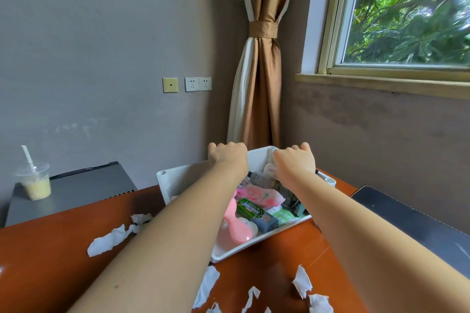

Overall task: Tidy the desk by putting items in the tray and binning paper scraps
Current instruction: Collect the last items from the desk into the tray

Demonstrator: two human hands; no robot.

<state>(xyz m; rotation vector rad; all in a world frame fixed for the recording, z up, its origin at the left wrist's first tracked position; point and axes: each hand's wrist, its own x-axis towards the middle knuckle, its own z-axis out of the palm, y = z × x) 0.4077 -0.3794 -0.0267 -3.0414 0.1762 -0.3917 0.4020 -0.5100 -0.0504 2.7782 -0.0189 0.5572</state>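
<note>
A white tray [170, 187] sits at the far side of the brown desk [50, 256], tilted toward me. Inside lie a pink brush [235, 226], a green gum pack [249, 209], a pink packet [256, 194], a small bottle [262, 180] and other small items. My left hand [227, 156] curls over the tray's far rim. My right hand [292, 162] grips the rim near the far right corner. White paper scraps lie on the desk: one at the left [109, 239], several near the front edge [302, 282].
A plastic cup with a straw [35, 180] stands on a grey box [76, 190] at the left. A dark pad [417, 226] lies at the right. A tied curtain [259, 84] hangs behind the tray, and a window [407, 12] is at the upper right.
</note>
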